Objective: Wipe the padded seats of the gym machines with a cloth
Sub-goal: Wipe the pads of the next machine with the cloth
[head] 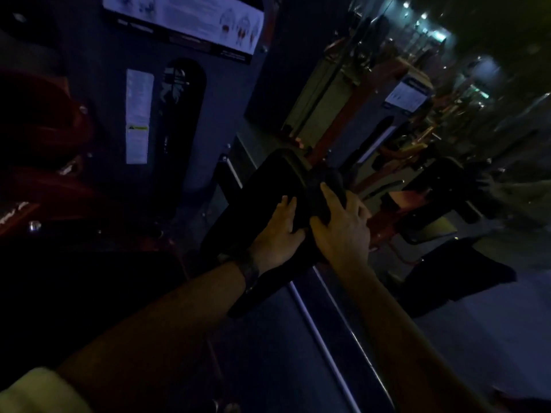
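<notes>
The person leans over a padded seat [268,186] of one machine, and both arms reach to it. The room is very dark, so I cannot see details well.

The cloth [323,189] is a dark bundle that lies on the seat at its 2 o'clock end. The right hand [343,231] lies on top of it with the fingers nearly straight. It seems to press the cloth down more than to clasp it. The left hand [280,231] rests flat on the padding just at 9 o'clock from the cloth, with the fingers stretched, and holds nothing. On its wrist is a dark wristband [249,271].

I judge that the wiping of this seat is in progress. The cloth is at the far end, and whether the near part at 7 o'clock is already clean, the darkness does not let me say. Other machines [417,114] stand at 2 o'clock, well apart, and their seats are probably left to do.

An instruction placard [185,22] hangs at 11 o'clock. I see no bucket, bottle or other container.
</notes>
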A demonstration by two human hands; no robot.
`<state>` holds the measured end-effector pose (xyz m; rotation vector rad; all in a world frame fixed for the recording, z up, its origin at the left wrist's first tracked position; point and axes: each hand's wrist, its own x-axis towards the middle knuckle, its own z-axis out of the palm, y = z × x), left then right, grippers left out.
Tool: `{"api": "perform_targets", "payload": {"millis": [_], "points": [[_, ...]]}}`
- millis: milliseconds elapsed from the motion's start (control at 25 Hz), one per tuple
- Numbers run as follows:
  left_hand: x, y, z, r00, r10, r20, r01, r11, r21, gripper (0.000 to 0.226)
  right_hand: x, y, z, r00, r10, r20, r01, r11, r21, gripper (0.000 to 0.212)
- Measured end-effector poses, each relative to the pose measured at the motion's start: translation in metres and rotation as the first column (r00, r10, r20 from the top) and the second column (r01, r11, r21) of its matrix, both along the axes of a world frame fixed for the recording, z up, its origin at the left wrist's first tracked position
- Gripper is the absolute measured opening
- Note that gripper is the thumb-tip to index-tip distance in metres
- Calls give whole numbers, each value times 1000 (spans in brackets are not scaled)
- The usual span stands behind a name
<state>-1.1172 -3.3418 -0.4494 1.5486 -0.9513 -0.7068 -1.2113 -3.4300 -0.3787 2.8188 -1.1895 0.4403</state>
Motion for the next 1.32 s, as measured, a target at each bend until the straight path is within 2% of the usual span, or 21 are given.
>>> {"api": "perform_targets", "payload": {"millis": [80, 160, 240, 280, 400, 520, 600, 720, 800, 1000, 1120, 1200, 1320], "points": [[-8, -9, 4, 999, 36, 14, -36, 999, -30, 74, 9, -20, 9, 997, 66, -44, -63, 995, 75, 69], [-15, -15, 8, 995, 75, -73, -80, 995, -65, 71, 22, -42, 16, 986, 137, -91, -126, 985, 117, 68], [-22, -22, 11, 978, 148, -148, -159, 985, -67, 80, 43, -62, 23, 973, 214, -89, -192, 959, 207, 67], [-25, -26, 10, 980, 167, -104, -172, 984, -45, 91, 54, -70, 26, 967, 241, -79, -213, 941, 263, 67], [-30, -43, 3, 956, 151, 250, -181, 978, 99, 126, 62, -73, 31, 962, 271, -28, -249, 917, 312, 66], [-50, -60, 2, 883, 254, 393, -319, 942, 108, 126, 23, -59, 18, 935, 354, 1, -349, 921, 176, 62], [-56, -64, 4, 833, 296, 468, -379, 921, 92, 124, 22, -70, 18, 906, 424, 22, -418, 881, 222, 60], [-58, -62, 17, 882, 313, 352, -392, 902, 181, 146, 76, -105, 33, 863, 505, 32, -474, 785, 398, 65], [-59, -61, 16, 889, 300, 346, -385, 899, 208, 146, 96, -114, 41, 852, 516, 85, -487, 723, 490, 66], [-57, -62, 9, 898, 293, 327, -371, 906, 205, 144, 44, -118, 14, 842, 503, 193, -535, 734, 419, 61], [-55, -62, 6, 902, 306, 303, -372, 909, 188, 144, 80, -126, 27, 847, 506, 162, -519, 725, 453, 59], [-53, -61, 4, 906, 299, 298, -365, 910, 196, 144, 107, -125, 40, 825, 533, 186, -548, 676, 493, 51], [-52, -60, 1, 903, 297, 311, -367, 909, 197, 144, 90, -126, 30, 807, 558, 195, -576, 669, 470, 54]]}}
